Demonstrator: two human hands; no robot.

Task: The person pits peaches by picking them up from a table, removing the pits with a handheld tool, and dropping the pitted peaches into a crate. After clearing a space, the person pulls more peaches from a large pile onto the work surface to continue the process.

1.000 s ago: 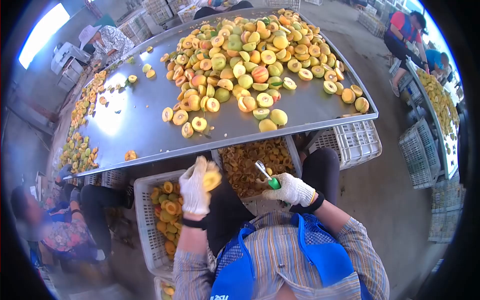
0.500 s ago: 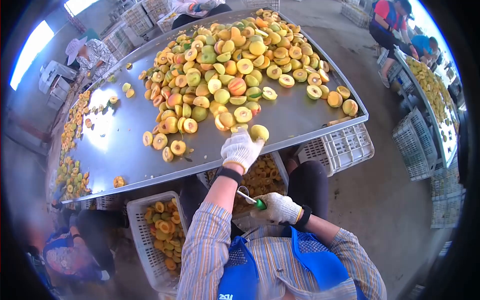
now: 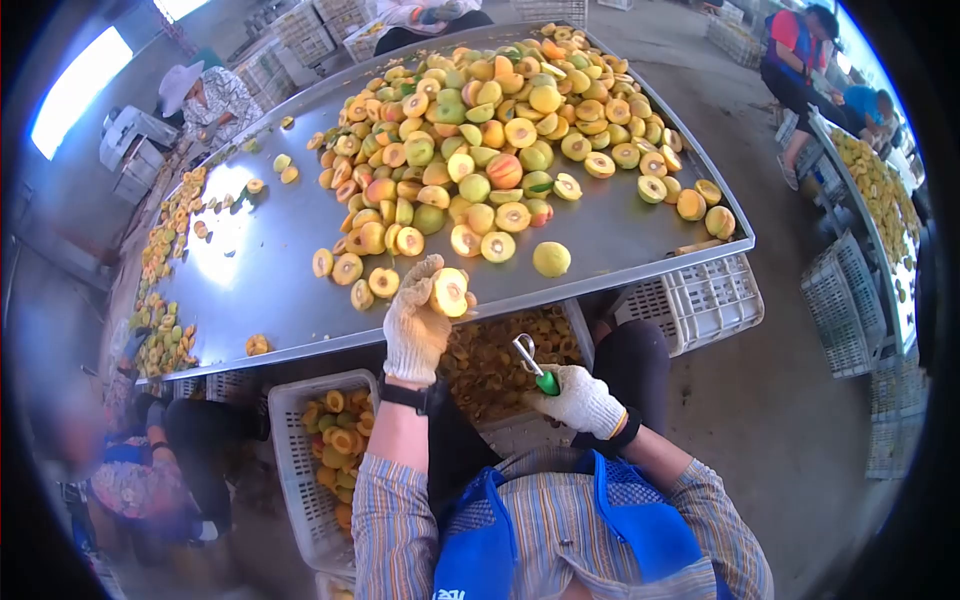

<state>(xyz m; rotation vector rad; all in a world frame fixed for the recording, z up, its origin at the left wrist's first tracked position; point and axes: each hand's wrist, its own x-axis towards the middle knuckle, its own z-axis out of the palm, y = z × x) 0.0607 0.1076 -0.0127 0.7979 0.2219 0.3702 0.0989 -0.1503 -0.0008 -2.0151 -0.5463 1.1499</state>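
My left hand (image 3: 420, 325), in a white knit glove, is closed around a peach half (image 3: 449, 292), its cut face and pit area turned toward me. It is raised at the front edge of the metal table (image 3: 300, 310). My right hand (image 3: 580, 400), also gloved, grips a pitting tool (image 3: 537, 367) with a green handle and a metal loop at its end. The tool is apart from the fruit. On the table lies a large pile of peach halves (image 3: 470, 130), and one peach half (image 3: 551, 259) rests cut side down near the front edge.
Below the table edge, between my knees, a crate (image 3: 578, 335) holds cut fruit pieces. A white crate (image 3: 285, 440) of peach halves stands at my left. Another white crate (image 3: 700, 305) is under the table's right corner. Co-workers sit around this table and another at right.
My left hand has come back from the pile's edge, lifting a peach half and turning it cut face up. The right hand has moved slightly up and right with the tool.
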